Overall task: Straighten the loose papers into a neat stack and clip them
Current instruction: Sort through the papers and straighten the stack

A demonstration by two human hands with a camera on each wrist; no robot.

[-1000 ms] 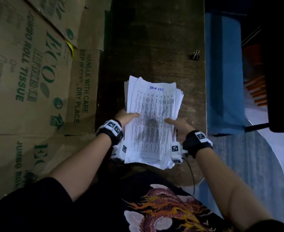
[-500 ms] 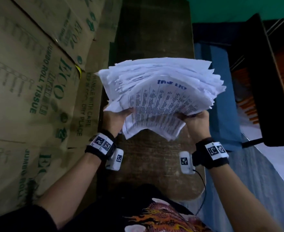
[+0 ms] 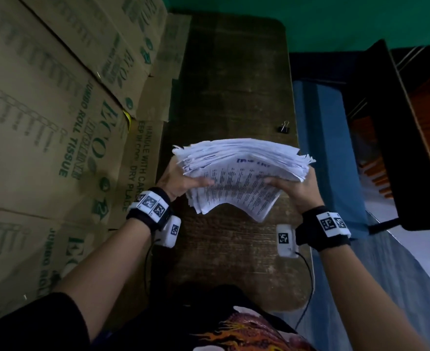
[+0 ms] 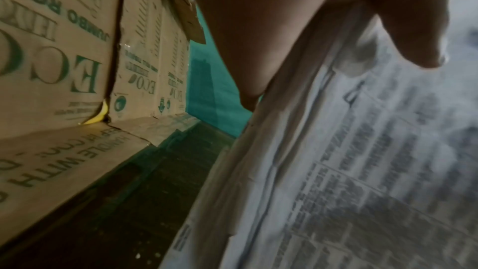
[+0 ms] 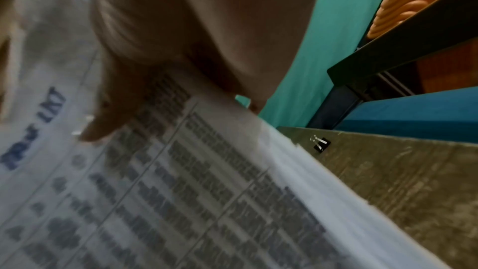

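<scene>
A thick bundle of printed white papers (image 3: pixel 241 178) is held up on edge above the dark wooden table (image 3: pixel 234 79), its sheets uneven at the top. My left hand (image 3: pixel 183 181) grips its left side, thumb across the front sheet. My right hand (image 3: pixel 292 188) grips the right side the same way. The left wrist view shows my thumb on the papers (image 4: pixel 362 171); the right wrist view shows the printed front sheet (image 5: pixel 181 191). A small black binder clip (image 3: pixel 283 127) lies on the table near its right edge, beyond the papers, also seen as the clip (image 5: pixel 320 144).
Flattened cardboard boxes (image 3: pixel 57 122) lean along the table's left side. A blue cloth-covered surface (image 3: pixel 317 148) borders the right edge, with a dark shelf (image 3: pixel 386 122) holding orange items beyond it. A green wall (image 3: pixel 310 16) stands behind.
Both hands lifted the papers off the table and tipped them upright; since half a second ago the bundle has come lower and its sheets are less fanned out.
</scene>
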